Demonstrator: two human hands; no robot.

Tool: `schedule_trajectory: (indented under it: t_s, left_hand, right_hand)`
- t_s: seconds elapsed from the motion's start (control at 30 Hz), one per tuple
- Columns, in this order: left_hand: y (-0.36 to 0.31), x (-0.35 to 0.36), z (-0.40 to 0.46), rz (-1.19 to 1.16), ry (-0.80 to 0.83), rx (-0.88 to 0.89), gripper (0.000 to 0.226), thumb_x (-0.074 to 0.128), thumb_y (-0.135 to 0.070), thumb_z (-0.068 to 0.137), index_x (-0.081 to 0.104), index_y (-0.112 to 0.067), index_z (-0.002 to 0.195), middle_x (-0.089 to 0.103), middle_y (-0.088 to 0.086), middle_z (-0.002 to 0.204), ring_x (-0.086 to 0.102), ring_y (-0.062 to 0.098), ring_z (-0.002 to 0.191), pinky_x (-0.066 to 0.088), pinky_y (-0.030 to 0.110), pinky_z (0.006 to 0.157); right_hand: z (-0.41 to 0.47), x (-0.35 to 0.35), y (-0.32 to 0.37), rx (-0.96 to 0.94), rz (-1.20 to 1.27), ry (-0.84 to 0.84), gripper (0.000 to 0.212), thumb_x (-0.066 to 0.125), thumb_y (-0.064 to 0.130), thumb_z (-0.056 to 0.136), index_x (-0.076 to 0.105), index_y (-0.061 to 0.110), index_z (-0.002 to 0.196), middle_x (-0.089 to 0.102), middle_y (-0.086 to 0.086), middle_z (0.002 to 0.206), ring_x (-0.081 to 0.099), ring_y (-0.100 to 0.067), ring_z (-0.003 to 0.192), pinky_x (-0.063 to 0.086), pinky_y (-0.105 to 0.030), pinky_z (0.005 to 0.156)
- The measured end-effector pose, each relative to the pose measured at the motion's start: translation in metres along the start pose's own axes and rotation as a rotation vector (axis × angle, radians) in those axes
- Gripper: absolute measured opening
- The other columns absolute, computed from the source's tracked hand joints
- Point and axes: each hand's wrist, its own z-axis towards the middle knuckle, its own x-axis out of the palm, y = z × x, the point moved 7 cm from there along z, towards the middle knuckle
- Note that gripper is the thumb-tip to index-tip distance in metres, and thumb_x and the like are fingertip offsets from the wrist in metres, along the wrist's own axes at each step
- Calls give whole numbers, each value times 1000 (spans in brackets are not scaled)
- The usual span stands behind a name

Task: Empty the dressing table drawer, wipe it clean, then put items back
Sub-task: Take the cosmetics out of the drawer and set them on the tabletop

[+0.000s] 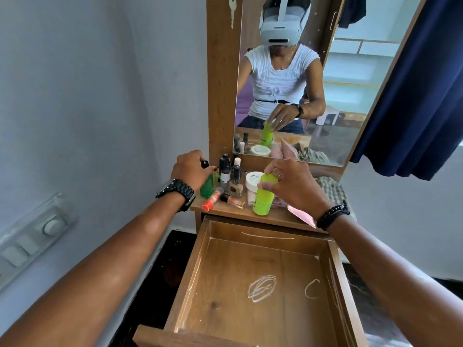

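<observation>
Standing open, drawer (263,279) holds nothing; right fingers (271,171) grip lime bottle (264,196), left fingers (198,162) seemingly dark-green bottle (207,187).

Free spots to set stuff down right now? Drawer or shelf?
Drawer floor is bare wall to wall, only chalk scribbles. Shelf is crowded: small bottles, white jar, lime bottle gripped by right hand. Only its front edge strip stays free.

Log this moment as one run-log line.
drawer: open, empty | left hand: grips dark green bottle | right hand: grips lime bottle on tabletop
</observation>
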Motion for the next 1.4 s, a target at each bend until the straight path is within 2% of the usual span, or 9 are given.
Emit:
schedule_trajectory:
  t_s: [0.1, 0.27, 0.43, 0.53, 0.67, 0.8, 1.0, 1.17, 1.4]
  left_hand:
    - [2, 0, -3, -10, 6, -21, 42, 70, -39, 79, 59, -11, 108, 65, 11, 104, 62, 24, 94, 54, 38, 79]
    - [2, -6, -16, -54, -1, -48, 52, 71, -38, 78, 52, -9, 117, 59, 11, 110, 56, 23, 101, 47, 30, 76]
    - [-17, -15, -54, -146, -103, 32, 37, 69, -29, 80, 52, -10, 107, 54, 6, 98, 54, 19, 88, 42, 23, 68]
    - [-37, 7, -89, -245, 24, 105, 27, 68, -24, 81, 56, -13, 103, 58, 0, 92, 55, 10, 78, 43, 14, 60]
    - [-55, 45, -114, -352, 241, 113, 23, 64, -20, 85, 58, -16, 107, 60, -3, 98, 57, 6, 82, 46, 12, 63]
    - [-65, 72, -119, -408, 359, 97, 33, 63, -17, 85, 55, -18, 117, 59, -1, 117, 59, 10, 97, 48, 18, 77]
    - [-73, 84, -121, -437, 387, 59, 40, 62, -13, 86, 50, -16, 124, 57, 0, 124, 56, 8, 97, 45, 20, 80]
    - [-72, 91, -117, -459, 363, 17, 42, 63, -13, 85, 47, -19, 123, 56, 3, 128, 55, 18, 115, 48, 32, 94]
    - [-69, 93, -111, -453, 323, 10, 44, 66, -11, 82, 49, -19, 122, 58, 3, 126, 55, 19, 116, 47, 41, 98]
  right_hand:
    - [0, 2, 0, 3, -5, 4, 28, 78, 27, 74, 67, 11, 94, 41, -14, 142, 34, -25, 136, 45, -38, 98]
    - [-4, 7, -4, 16, -32, -36, 30, 78, 36, 72, 65, 18, 92, 58, -15, 123, 58, -28, 109, 50, -46, 88]
    - [-4, 14, -3, -15, -51, -28, 27, 76, 41, 72, 59, 26, 88, 68, -2, 94, 63, -19, 84, 55, -44, 74]
    - [-5, 15, -4, -17, -67, -20, 27, 75, 39, 71, 58, 28, 89, 67, -1, 91, 63, -19, 86, 54, -44, 74]
    - [-7, 10, -13, 11, -34, 42, 28, 75, 24, 74, 60, 19, 97, 66, -5, 101, 60, -24, 95, 50, -44, 84]
    - [-9, 3, -21, 13, -15, 102, 27, 73, 14, 77, 60, 12, 101, 66, -6, 104, 59, -20, 98, 45, -27, 78]
    - [-8, 8, -28, -3, 8, 111, 32, 78, 13, 71, 61, 13, 99, 65, -5, 104, 55, -17, 93, 39, -23, 75]
    - [-4, 9, -30, 9, 14, 86, 32, 79, 14, 72, 63, 12, 98, 65, -3, 105, 50, -10, 90, 33, -20, 73]
    - [-1, 13, -30, 11, 1, 30, 39, 79, 17, 72, 62, 11, 106, 65, -7, 110, 57, -24, 100, 46, -36, 86]
